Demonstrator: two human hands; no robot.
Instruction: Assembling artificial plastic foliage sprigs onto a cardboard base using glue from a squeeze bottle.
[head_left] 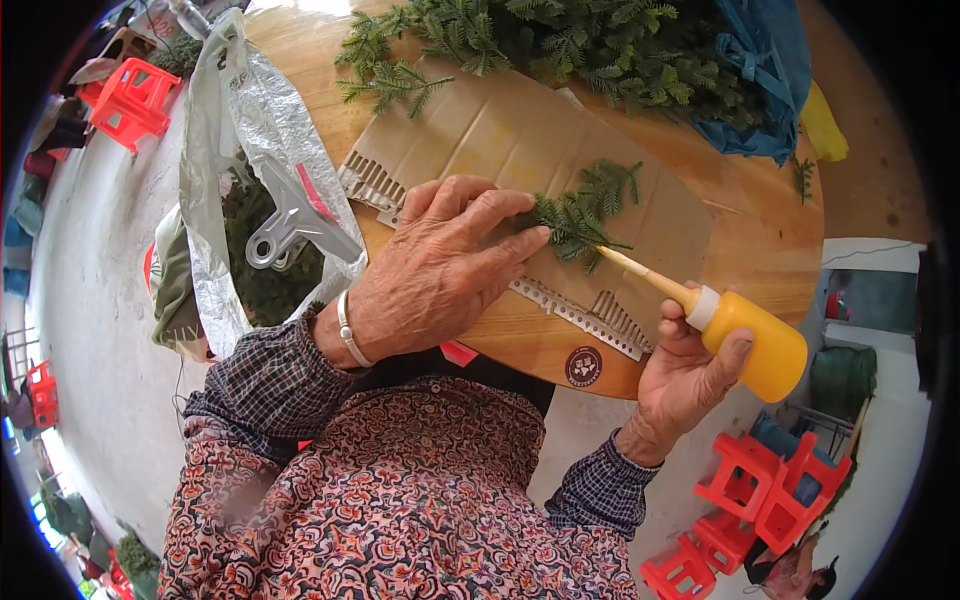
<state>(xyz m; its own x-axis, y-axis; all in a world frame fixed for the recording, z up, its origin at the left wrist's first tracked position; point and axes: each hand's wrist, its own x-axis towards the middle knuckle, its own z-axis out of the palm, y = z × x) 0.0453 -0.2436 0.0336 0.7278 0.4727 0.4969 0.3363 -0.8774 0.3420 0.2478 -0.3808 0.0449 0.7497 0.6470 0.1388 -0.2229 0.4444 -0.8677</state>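
Note:
A green artificial fir sprig [590, 212] lies over the sheet of brown cardboard [510, 120]. My left hand [430, 265] has its stem end pinched between thumb and fingers. In my right hand [690, 375] is a yellow squeeze bottle [757, 345] with a white collar and a long tapered nozzle. The nozzle's tip meets the sprig's lower edge; whether anything flows from it I cannot tell. Thin strips with rows of holes and teeth [580, 315] lie along the cardboard's near edge.
A pile of fir sprigs [580, 45] spills from a blue plastic bag [765, 75] at the back. A large metal clip [300, 225] holds a clear bag [225, 110] at the wooden table's left edge. Red stools [770, 490] stand on the floor at right.

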